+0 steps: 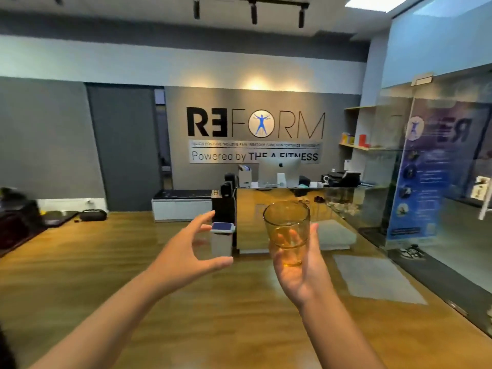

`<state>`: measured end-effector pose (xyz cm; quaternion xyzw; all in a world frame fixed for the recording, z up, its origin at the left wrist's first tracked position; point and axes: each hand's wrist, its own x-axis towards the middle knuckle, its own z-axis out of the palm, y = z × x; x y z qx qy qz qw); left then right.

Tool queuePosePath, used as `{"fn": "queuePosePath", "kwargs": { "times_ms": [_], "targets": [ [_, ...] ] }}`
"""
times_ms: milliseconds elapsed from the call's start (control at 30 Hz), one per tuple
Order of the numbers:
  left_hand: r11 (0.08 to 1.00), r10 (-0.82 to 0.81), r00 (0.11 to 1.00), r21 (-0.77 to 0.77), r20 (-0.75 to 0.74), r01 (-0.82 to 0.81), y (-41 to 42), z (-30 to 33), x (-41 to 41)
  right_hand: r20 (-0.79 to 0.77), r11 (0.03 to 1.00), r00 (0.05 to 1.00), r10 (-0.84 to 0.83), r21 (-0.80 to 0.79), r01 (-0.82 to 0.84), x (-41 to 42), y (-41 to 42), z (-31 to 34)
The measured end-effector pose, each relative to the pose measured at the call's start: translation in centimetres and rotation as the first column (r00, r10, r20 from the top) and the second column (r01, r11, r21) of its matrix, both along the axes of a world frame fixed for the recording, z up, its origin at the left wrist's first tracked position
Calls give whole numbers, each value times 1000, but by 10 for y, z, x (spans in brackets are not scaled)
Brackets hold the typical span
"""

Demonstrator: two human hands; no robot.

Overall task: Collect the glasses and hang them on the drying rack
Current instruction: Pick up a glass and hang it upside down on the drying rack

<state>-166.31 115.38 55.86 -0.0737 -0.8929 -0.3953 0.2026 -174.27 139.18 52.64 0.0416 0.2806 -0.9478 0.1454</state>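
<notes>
Now you carry a glass [287, 230] upright.
Right hand [298, 272] grips its base; left hand [186, 251] spread, holding nothing.

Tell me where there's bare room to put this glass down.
The right hand holds the glass; the left hand is empty. Bare wooden floor lies between the black bags by the left wall and the small bin. The reception desk top is crowded with a computer and clutter.

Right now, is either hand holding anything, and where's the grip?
The right hand holds the amber glass upright, gripped around its lower body and base. The left hand holds nothing; its fingers and thumb are spread apart.
</notes>
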Motion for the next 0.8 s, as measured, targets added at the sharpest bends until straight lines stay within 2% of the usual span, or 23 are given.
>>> {"fn": "queuePosePath", "kwargs": {
  "times_ms": [233,400,533,667,800],
  "targets": [
    [954,298,954,33,-16,-297,-164,1,47,-37,935,938,344,-83,-346,-20,-207,-6],
    [849,528,849,52,-7,-527,-264,-13,89,-30,844,849,527,-98,-527,-24,-341,-14],
    [713,699,715,75,-9,-697,-334,-18,128,-31,733,737,675,-90,-675,-23,-442,-14],
    [538,841,541,146,-17,-830,-380,-11,171,-25,596,599,800,-77,-799,-16,-540,-12],
    [330,944,328,155,-33,-931,-411,-16,217,-57,398,400,915,-44,-916,9,-620,-7]
  ]
}}
